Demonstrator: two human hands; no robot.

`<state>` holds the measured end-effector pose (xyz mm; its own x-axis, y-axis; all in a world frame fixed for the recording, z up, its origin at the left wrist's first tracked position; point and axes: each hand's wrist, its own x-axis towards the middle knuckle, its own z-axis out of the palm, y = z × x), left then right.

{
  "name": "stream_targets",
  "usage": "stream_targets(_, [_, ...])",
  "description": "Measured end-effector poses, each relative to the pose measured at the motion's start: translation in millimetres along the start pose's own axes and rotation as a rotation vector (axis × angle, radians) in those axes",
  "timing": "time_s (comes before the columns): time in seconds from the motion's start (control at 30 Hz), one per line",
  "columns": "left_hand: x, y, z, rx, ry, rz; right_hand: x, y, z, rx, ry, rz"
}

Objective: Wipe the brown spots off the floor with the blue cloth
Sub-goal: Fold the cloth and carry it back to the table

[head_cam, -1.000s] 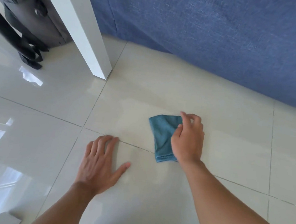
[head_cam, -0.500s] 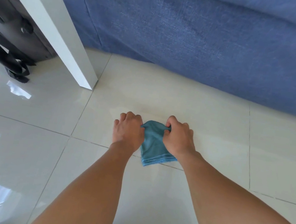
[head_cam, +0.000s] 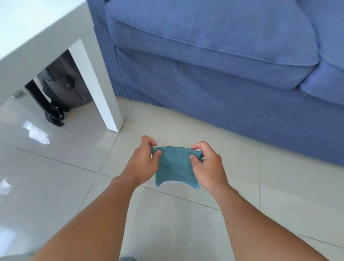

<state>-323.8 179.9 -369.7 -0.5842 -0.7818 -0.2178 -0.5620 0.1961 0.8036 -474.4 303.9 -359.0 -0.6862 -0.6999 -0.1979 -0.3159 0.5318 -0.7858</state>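
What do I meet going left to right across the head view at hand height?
Glossy floor tiles → left hand → blue cloth stretched between both hands → right hand → more tile.

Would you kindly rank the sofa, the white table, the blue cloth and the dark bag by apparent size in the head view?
1. sofa
2. white table, though nearness inflates it
3. dark bag, partly hidden
4. blue cloth

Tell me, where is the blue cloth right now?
The cloth is mid-frame in the head view, stretched between the left hand and the right hand, above the floor in front of the sofa.
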Motion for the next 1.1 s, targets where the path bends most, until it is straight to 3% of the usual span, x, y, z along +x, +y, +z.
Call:
stream_targets(0.27, [-45, 66, -81, -0.303, 0.156, 0.020, -17, -109, -37, 0.196, -0.027, -0.127])
stream_targets(0.5, [-94, 113, -182, -0.396, 0.332, -0.045, -34, -219, -44, 0.417, -0.304, -0.221])
stream_targets(0.7, [-137, 134, -273, -0.350, 0.442, -0.096, -37, -322, -24, 0.419, -0.625, -0.267])
stream_targets(0.9, [-156, 118, -335, -0.389, 0.542, -0.185, -38, -398, 10, 0.213, -0.830, -0.442])
stream_targets(1.1, [-157, 97, -352, -0.375, 0.642, -0.330, -38, -436, 56, -0.025, -0.803, -0.660])
